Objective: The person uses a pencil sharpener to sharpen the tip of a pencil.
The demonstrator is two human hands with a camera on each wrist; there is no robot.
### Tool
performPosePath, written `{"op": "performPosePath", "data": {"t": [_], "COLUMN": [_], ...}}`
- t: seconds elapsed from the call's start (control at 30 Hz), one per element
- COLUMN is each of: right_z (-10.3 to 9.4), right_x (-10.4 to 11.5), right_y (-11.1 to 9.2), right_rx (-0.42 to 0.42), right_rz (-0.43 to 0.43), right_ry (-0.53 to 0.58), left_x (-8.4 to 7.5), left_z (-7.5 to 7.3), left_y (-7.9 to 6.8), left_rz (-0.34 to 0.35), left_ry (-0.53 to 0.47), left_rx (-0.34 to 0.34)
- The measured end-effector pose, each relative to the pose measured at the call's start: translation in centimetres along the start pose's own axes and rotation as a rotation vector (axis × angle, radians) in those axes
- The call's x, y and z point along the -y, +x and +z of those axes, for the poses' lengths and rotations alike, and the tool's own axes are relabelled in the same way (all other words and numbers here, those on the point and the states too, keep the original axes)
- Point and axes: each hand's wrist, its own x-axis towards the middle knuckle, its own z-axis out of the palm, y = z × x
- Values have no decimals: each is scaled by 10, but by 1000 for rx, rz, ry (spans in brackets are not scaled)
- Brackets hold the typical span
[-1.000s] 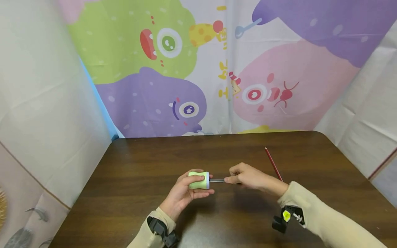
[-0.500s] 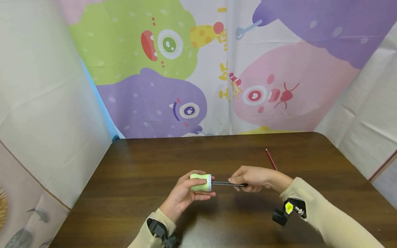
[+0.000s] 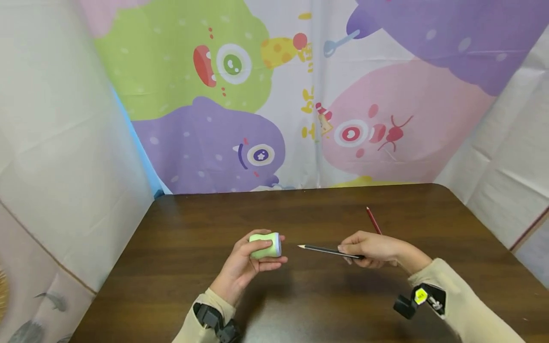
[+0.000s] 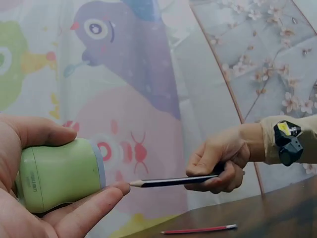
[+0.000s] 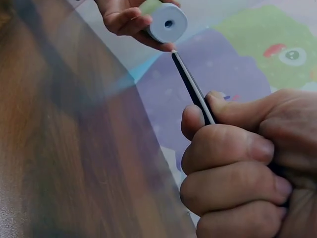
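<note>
My left hand (image 3: 244, 262) grips a green pencil sharpener (image 3: 262, 245) with a pale blue end. In the right wrist view that end of the sharpener (image 5: 168, 24) shows a round hole at its centre. My right hand (image 3: 371, 248) pinches a black pencil (image 3: 321, 249) between thumb and fingers, the other fingers curled in. The pencil's bare wooden point aims left at the sharpener, with a gap between them in the head view. In the left wrist view the black pencil (image 4: 168, 182) lies nearly level.
A red pencil (image 3: 374, 220) lies on the dark wooden table (image 3: 206, 214) behind my right hand, partly hidden by it. A cartoon-printed cloth (image 3: 296, 95) hangs along the table's far edge. Pale cloth sides (image 3: 68, 119) stand at left and right.
The black pencil has come out of the sharpener's hole as my right hand moved right, baring its point. My left hand with the sharpener has shifted slightly left.
</note>
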Motion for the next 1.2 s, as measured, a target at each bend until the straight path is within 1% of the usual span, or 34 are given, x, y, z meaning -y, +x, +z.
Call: {"op": "performPosePath", "data": {"t": [0.07,0.17,0.3,0.4,0.5,0.57,0.63,0.73,0.83,1.03,1.13,1.2], "right_z": [-2,-4,-7,-12,-18,-25,-33,-49,-68,-102,-112,-116], "right_x": [-4,-9,-14,-16,-17,-18,-20,-25,-34,-60,-72,-81], "right_y": [-1,-2,-4,-6,-8,-9,-11,-17,-24,-36,-39,-40], "right_rx": [6,2,-11,-38,-100,-167,-251,-380,-476,-578,-611,-633], "right_rz": [-12,-19,-38,-73,-108,-128,-129,-100,-35,94,144,185], "right_ry": [22,59,105,139,182,198,200,166,142,186,202,189], "left_x": [-1,0,0,0,1,1,1,2,3,3,3,3], "left_z": [0,1,1,0,-1,-1,-2,-2,-3,-3,-3,-3], "left_y": [0,1,2,1,1,1,1,1,0,1,2,2], "left_rz": [-18,-37,-37,-44,-52,-55,-56,-52,-51,-59,-59,-60], "left_ry": [3,8,7,-2,-8,-9,-4,10,22,33,40,43], "left_rx": [7,-5,-24,-24,-16,-7,3,17,21,15,9,5]}}
